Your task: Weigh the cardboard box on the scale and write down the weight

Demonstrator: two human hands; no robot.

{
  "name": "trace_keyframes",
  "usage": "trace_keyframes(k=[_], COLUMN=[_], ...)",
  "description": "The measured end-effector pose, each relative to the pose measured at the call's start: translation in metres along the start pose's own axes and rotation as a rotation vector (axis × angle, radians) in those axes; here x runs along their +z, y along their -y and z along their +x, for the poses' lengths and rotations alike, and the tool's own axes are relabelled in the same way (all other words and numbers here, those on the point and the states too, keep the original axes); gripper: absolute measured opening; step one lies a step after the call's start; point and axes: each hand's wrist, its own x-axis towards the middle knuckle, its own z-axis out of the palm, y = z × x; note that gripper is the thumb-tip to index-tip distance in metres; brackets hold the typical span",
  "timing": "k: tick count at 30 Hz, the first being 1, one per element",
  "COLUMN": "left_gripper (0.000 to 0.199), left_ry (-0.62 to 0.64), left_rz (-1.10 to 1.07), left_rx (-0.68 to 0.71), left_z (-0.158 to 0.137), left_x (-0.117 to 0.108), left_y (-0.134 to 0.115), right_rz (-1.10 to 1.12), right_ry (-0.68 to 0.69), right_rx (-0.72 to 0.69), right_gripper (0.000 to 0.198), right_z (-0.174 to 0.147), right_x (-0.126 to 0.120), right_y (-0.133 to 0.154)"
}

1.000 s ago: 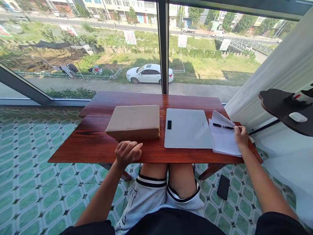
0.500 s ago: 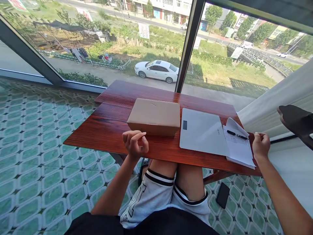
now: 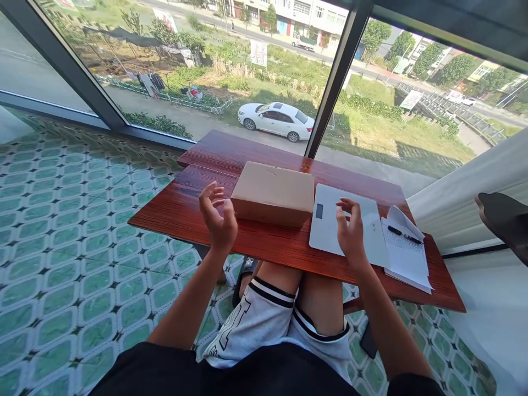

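Note:
A closed brown cardboard box (image 3: 274, 190) sits on the dark red wooden table (image 3: 185, 206). Just left of the box, my left hand (image 3: 218, 217) is raised with its fingers curved and apart, holding nothing. My right hand (image 3: 350, 228) hovers over a flat silver-grey scale (image 3: 330, 234) with a small dark display at its left side. Its fingers are bent but apart, and nothing is in them. A small gap separates this hand from the box's right side.
Right of the scale lies a stack of written paper (image 3: 406, 264) with a black pen (image 3: 404, 235) on top. A dark phone (image 3: 368, 338) rests on the tiled floor (image 3: 103, 275). Large windows stand behind the table, and a white curtain (image 3: 474, 214) hangs at the right.
My right hand has moved left from beside the papers to above the scale, and its fingers have opened. My left hand has risen beside the box and spread its fingers. The view has shifted slightly.

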Motion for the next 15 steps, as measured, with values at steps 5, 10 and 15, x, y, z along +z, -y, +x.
trace_keyframes(k=[5, 10, 15], left_gripper=[0.065, 0.084, 0.081], left_ry=[0.255, 0.474, 0.524], left_rz=[0.091, 0.176, 0.265], left_rx=[-0.143, -0.276, -0.317], left_z=[0.022, 0.032, 0.031], left_x=[-0.008, -0.011, -0.008], left_y=[0.002, 0.008, 0.009], right_rz=[0.111, 0.175, 0.161], right_ry=[0.139, 0.238, 0.319], right_rx=[0.109, 0.198, 0.134], right_gripper=[0.062, 0.083, 0.075], right_z=[-0.006, -0.006, -0.007], right_x=[0.035, 0.055, 0.062], right_y=[0.005, -0.001, 0.002])
